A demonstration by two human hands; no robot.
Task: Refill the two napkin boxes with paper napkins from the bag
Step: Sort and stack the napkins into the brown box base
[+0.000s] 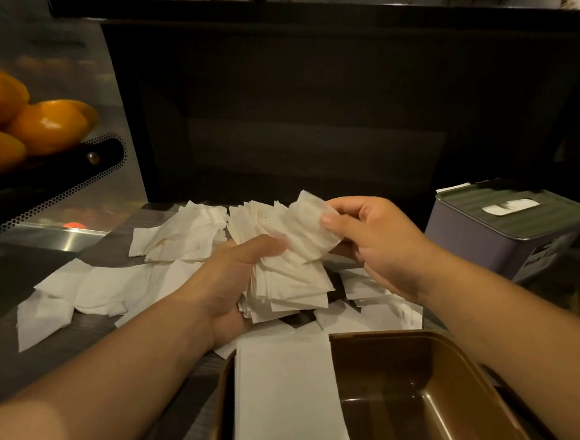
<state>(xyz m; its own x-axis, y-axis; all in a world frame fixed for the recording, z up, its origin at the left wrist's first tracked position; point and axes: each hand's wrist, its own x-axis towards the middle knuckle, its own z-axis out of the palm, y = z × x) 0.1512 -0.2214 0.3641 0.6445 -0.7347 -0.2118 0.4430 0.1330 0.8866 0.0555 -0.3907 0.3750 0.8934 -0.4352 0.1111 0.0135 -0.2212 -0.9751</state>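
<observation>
No readable text anywhere.

The grey napkin box [509, 228] at the right carries a small dark label low on its front wall, but the print is too small and blurred to make out. The napkins [286, 282], the brown box [395, 367] near the bottom edge and the dark wall behind the bench show no letters, numbers or brand marks that can be read.
</observation>
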